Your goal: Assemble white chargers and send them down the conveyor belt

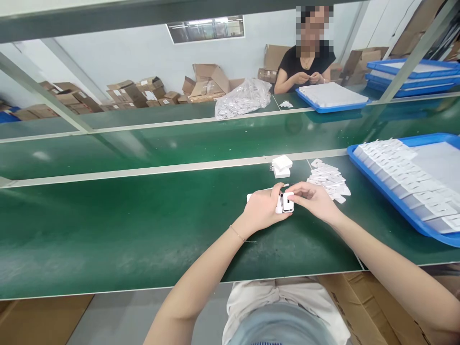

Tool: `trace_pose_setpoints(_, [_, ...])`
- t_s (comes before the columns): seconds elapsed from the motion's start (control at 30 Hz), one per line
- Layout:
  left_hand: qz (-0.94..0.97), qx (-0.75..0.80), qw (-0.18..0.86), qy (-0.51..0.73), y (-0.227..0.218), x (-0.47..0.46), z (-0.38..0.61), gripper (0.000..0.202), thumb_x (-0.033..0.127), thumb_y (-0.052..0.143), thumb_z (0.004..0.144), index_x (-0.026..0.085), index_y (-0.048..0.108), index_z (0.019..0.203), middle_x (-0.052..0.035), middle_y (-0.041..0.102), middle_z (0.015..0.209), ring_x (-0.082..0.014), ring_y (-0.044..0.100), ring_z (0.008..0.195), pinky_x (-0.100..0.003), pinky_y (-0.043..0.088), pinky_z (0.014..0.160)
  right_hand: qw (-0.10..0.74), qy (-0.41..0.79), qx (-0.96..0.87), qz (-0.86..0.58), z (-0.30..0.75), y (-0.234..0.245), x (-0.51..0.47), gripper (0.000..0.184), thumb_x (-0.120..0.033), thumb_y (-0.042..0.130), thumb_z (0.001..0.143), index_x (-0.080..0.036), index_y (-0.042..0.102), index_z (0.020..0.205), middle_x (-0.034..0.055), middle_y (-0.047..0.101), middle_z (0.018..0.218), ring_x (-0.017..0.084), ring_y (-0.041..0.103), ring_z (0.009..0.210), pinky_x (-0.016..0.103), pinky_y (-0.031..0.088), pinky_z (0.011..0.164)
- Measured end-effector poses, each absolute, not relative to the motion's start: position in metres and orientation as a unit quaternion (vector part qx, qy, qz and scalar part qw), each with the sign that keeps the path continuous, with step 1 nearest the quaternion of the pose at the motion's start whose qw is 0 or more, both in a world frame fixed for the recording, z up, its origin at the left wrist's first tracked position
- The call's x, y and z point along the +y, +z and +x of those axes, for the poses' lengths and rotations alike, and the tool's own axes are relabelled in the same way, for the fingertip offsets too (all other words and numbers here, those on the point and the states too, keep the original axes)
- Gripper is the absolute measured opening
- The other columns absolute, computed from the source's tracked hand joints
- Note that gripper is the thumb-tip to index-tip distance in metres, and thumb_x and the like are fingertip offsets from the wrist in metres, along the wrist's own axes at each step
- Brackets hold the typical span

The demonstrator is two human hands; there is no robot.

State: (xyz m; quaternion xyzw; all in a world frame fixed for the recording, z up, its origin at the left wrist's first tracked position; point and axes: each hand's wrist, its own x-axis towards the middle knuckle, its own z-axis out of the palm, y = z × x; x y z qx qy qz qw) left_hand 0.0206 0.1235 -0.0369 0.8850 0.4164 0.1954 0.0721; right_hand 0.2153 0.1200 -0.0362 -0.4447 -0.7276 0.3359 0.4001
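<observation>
My left hand (264,208) is wrapped round a white box-shaped plastic casing (279,206), its end facing right just above the green bench. At that end sits a small white flat piece (288,198) with dark gaps round it. My right hand (313,200) pinches this piece, thumb and fingertips on its upper right edge. White also shows behind my left hand's knuckles, mostly hidden. Beyond my hands, white casings (282,165) with metal prongs lie stacked. A loose heap of white flat pieces (327,178) lies just past my right hand.
A blue tray (398,207) with rows of white casings stands at the right. Past the belt (172,146), a co-worker (305,67) sits by another blue tray (332,109). A clear plastic bag (244,98), stacked trays (413,76) and cardboard boxes (208,84) are farther back.
</observation>
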Motion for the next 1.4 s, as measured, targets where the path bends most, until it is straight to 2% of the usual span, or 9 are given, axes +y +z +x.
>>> trace_pose_setpoints(0.17, [0.885, 0.414, 0.065, 0.202, -0.038, 0.124, 0.02, 0.066, 0.047, 0.068, 0.084, 0.013, 0.039, 0.134, -0.0113, 0.075, 0.107, -0.0277, 0.074, 0.089, -0.035, 0.056, 0.073, 0.413, 0.282, -0.75, -0.434, 0.218, -0.045, 0.124, 0.037, -0.06, 0.067, 0.085, -0.025, 0.074, 0.095, 0.0077, 0.07, 0.101, 0.026, 0.061, 0.097, 0.041, 0.054, 0.079])
trace_pose_setpoints(0.3, [0.886, 0.412, 0.062, 0.203, -0.039, 0.124, 0.02, 0.067, 0.046, 0.066, 0.085, 0.012, 0.037, 0.135, -0.0118, 0.075, 0.106, -0.0283, 0.074, 0.088, -0.036, 0.056, 0.071, 0.404, 0.265, -0.757, -0.439, 0.221, -0.051, 0.127, 0.037, -0.059, 0.065, 0.088, -0.024, 0.071, 0.096, 0.0061, 0.069, 0.091, 0.022, 0.06, 0.08, 0.039, 0.053, 0.07])
trace_pose_setpoints(0.43, [0.886, 0.41, 0.067, 0.206, -0.039, 0.124, 0.021, 0.066, 0.046, 0.063, 0.087, 0.011, 0.036, 0.136, -0.0113, 0.075, 0.107, -0.0281, 0.074, 0.091, -0.036, 0.056, 0.073, 0.392, 0.243, -0.778, -0.427, 0.221, -0.054, 0.125, 0.033, -0.056, 0.062, 0.091, -0.026, 0.072, 0.101, 0.0061, 0.066, 0.093, 0.023, 0.059, 0.086, 0.037, 0.052, 0.069])
trace_pose_setpoints(0.8, [0.891, 0.394, 0.111, 0.195, -0.032, 0.124, 0.017, 0.07, 0.053, 0.066, 0.087, 0.013, 0.038, 0.137, -0.0132, 0.07, 0.12, -0.0301, 0.071, 0.103, -0.038, 0.055, 0.082, 0.377, 0.156, -0.814, -0.413, 0.219, -0.057, 0.118, 0.032, -0.045, 0.055, 0.098, -0.027, 0.062, 0.124, 0.0105, 0.059, 0.123, 0.03, 0.05, 0.12, 0.05, 0.042, 0.104])
trace_pose_setpoints(1.0, [0.864, 0.441, 0.212, 0.118, -0.009, 0.123, 0.018, 0.05, 0.041, 0.054, 0.097, 0.018, 0.038, 0.138, -0.0092, 0.069, 0.125, -0.029, 0.067, 0.112, -0.039, 0.05, 0.092, 0.343, 0.167, -0.821, -0.425, 0.22, -0.049, 0.118, 0.032, -0.051, 0.05, 0.098, -0.027, 0.066, 0.11, 0.0105, 0.061, 0.122, 0.031, 0.048, 0.123, 0.05, 0.038, 0.106])
trace_pose_setpoints(1.07, [0.847, 0.469, 0.239, 0.079, -0.001, 0.125, 0.02, 0.053, 0.04, 0.057, 0.095, 0.019, 0.037, 0.139, -0.0079, 0.069, 0.127, -0.0298, 0.066, 0.113, -0.039, 0.05, 0.09, 0.321, 0.18, -0.822, -0.435, 0.218, -0.037, 0.122, 0.036, -0.054, 0.047, 0.098, -0.024, 0.068, 0.1, 0.0106, 0.065, 0.114, 0.031, 0.052, 0.117, 0.048, 0.04, 0.102])
trace_pose_setpoints(1.2, [0.835, 0.487, 0.252, 0.047, 0.008, 0.133, 0.023, 0.053, 0.041, 0.063, 0.089, 0.019, 0.041, 0.131, -0.0067, 0.072, 0.117, -0.0299, 0.067, 0.107, -0.035, 0.05, 0.079, 0.271, 0.225, -0.805, -0.477, 0.208, -0.014, 0.135, 0.05, -0.049, 0.033, 0.103, -0.021, 0.065, 0.078, 0.0082, 0.067, 0.084, 0.026, 0.061, 0.082, 0.04, 0.045, 0.078])
trace_pose_setpoints(1.3, [0.833, 0.492, 0.25, 0.034, 0.01, 0.139, 0.024, 0.048, 0.044, 0.066, 0.085, 0.02, 0.046, 0.121, -0.0063, 0.073, 0.111, -0.0286, 0.068, 0.101, -0.033, 0.049, 0.076, 0.256, 0.275, -0.796, -0.475, 0.203, -0.011, 0.143, 0.04, -0.044, 0.044, 0.098, -0.021, 0.06, 0.07, 0.0045, 0.063, 0.074, 0.021, 0.059, 0.069, 0.033, 0.042, 0.065])
trace_pose_setpoints(1.4, [0.837, 0.483, 0.256, 0.029, 0.01, 0.143, 0.025, 0.046, 0.046, 0.069, 0.083, 0.022, 0.047, 0.116, -0.0042, 0.071, 0.117, -0.0268, 0.068, 0.104, -0.032, 0.048, 0.078, 0.267, 0.347, -0.783, -0.442, 0.205, -0.026, 0.145, 0.031, -0.048, 0.056, 0.09, -0.021, 0.055, 0.074, 0.0013, 0.06, 0.082, 0.014, 0.055, 0.058, 0.028, 0.042, 0.053])
